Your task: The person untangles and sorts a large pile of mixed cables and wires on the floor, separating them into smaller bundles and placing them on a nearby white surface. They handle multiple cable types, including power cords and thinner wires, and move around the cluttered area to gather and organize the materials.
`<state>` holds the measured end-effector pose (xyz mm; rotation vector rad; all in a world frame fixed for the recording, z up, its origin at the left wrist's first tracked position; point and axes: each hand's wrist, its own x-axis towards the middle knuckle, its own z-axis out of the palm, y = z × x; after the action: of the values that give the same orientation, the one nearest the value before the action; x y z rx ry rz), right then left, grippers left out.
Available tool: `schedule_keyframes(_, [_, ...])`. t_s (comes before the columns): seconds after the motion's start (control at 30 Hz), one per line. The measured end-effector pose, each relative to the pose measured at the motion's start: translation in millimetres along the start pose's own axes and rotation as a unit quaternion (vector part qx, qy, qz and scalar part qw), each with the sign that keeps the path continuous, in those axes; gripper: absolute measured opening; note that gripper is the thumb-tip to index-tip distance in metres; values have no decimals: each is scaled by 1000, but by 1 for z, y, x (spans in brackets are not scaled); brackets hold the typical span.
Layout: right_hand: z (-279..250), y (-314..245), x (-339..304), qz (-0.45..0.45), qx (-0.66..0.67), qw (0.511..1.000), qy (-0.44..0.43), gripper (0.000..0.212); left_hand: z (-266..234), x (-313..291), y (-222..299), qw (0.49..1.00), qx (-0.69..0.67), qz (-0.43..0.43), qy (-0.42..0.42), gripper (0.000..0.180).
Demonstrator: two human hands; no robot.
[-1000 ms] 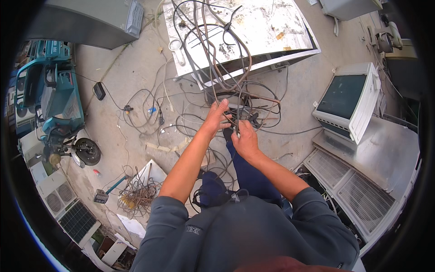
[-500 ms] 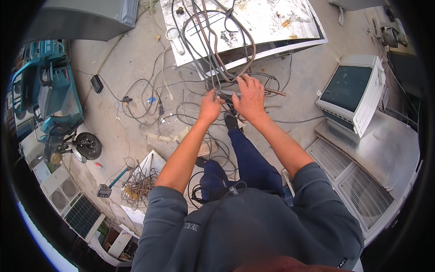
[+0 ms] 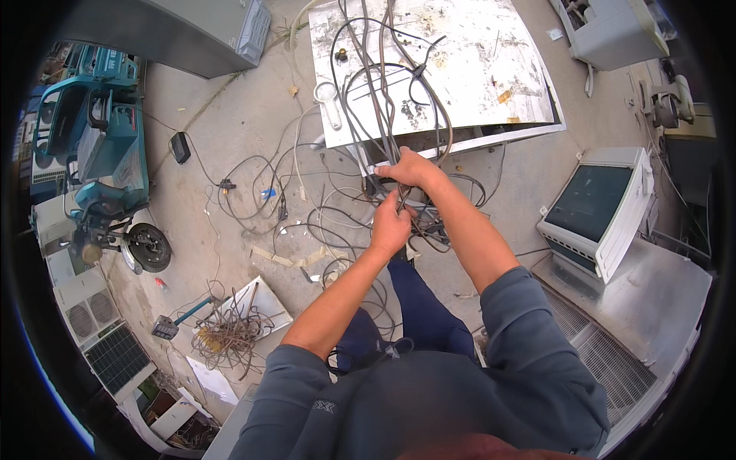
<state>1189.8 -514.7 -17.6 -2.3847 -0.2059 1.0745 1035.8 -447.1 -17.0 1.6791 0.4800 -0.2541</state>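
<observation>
A long bundle of dark and brownish cables [image 3: 383, 100] runs from the far edge down over a stained white metal cabinet [image 3: 475, 77] to my hands. My right hand [image 3: 412, 169] is closed around the bundle just off the cabinet's near edge, its thumb pointing left. Right below it, nearer my body, my left hand [image 3: 392, 226] is also closed on the cables. A loop of black cable is tied at a knot [image 3: 418, 72] on the cabinet top. Loose cable ends spread over the ground beneath both hands; their count is hidden in the tangle.
Tangled black cables [image 3: 253, 184] lie on the concrete to the left, near a black adapter [image 3: 180, 147]. A teal electric scooter [image 3: 100, 169] stands farther left. A wire heap [image 3: 234, 337] with a hammer [image 3: 165, 327] lies near left. Appliance casings [image 3: 594, 207] stand at right.
My right hand, earlier spread beside the cables, has moved left and closed around them. My left hand now sits below it on the bundle. The whole view has shifted slightly.
</observation>
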Motion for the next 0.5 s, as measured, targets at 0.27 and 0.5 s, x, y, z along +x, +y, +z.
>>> schedule_keyframes(0.27, [-65, 56, -3, 8, -110, 985, 135, 33, 33, -9, 3, 995, -29, -14, -97, 65])
schedule_keyframes(0.5, [-154, 117, -129, -52, -223, 955, 187, 19, -57, 25, 5, 995, 28, -4, 95, 55])
